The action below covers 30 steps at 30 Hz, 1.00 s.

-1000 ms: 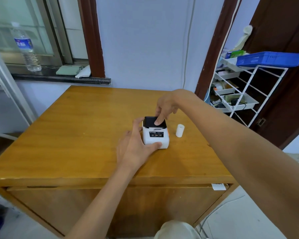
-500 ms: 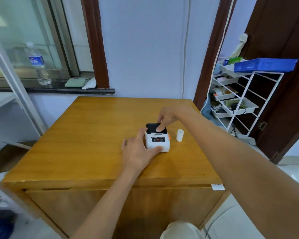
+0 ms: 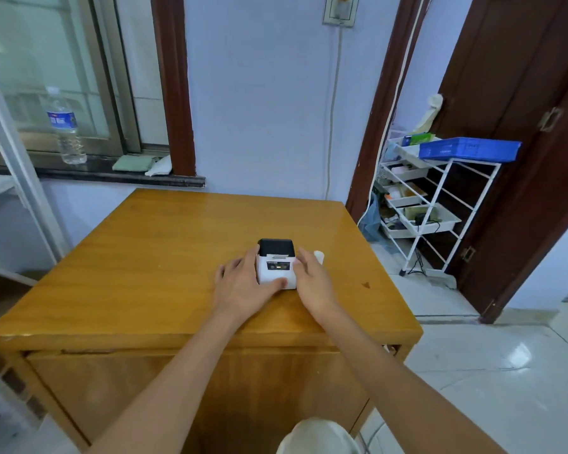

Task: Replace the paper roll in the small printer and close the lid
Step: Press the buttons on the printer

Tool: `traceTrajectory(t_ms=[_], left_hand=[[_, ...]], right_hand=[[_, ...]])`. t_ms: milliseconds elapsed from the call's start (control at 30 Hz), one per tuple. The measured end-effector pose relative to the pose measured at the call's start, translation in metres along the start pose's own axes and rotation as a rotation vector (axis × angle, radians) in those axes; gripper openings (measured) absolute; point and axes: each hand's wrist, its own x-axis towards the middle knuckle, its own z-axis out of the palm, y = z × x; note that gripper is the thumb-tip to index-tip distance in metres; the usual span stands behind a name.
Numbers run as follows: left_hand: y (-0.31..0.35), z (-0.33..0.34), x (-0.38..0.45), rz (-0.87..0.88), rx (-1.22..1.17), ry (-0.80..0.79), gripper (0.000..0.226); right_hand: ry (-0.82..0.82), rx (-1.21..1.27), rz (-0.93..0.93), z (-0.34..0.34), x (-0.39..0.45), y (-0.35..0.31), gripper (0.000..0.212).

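A small white printer (image 3: 276,268) with a black lid on top stands on the wooden table (image 3: 145,257), its lid down. My left hand (image 3: 243,286) wraps the printer's left side, thumb across its lower front. My right hand (image 3: 312,280) rests against the printer's right side with fingers loosely spread. A white paper roll (image 3: 319,256) stands upright just right of the printer, partly hidden behind my right fingers.
A white wire rack (image 3: 440,204) with trays and a blue basket (image 3: 469,149) stands right of the table by a dark door. A water bottle (image 3: 64,129) and cloths sit on the window sill behind. The table's front edge is near me.
My right hand has come off the black lid and dropped to the printer's right side. The camera has pulled back and tilted up.
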Motion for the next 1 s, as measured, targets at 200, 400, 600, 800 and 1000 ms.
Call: traceTrajectory(t_ms=[200,400,600,800,1000], left_hand=[[-0.001,0.000,0.000,0.000,-0.020,-0.023,0.071],[0.002,0.007,0.000,-0.001,0.078,-0.058,0.078],[-0.001,0.003,0.002,-0.025,-0.038,0.002,0.064],[0.004,-0.003,-0.002,-0.034,-0.081,0.020,0.051],[0.003,-0.006,-0.002,-0.069,-0.150,-0.006,0.036]], right_hand=[[0.072,-0.002,0.002,0.001,0.005,0.011,0.030],[0.077,-0.036,-0.058,0.003,0.006,0.018,0.028],[0.054,-0.006,-0.046,0.002,0.008,0.023,0.026],[0.016,-0.023,-0.043,0.002,0.005,0.020,0.030],[0.050,0.021,-0.039,0.002,0.004,0.019,0.027]])
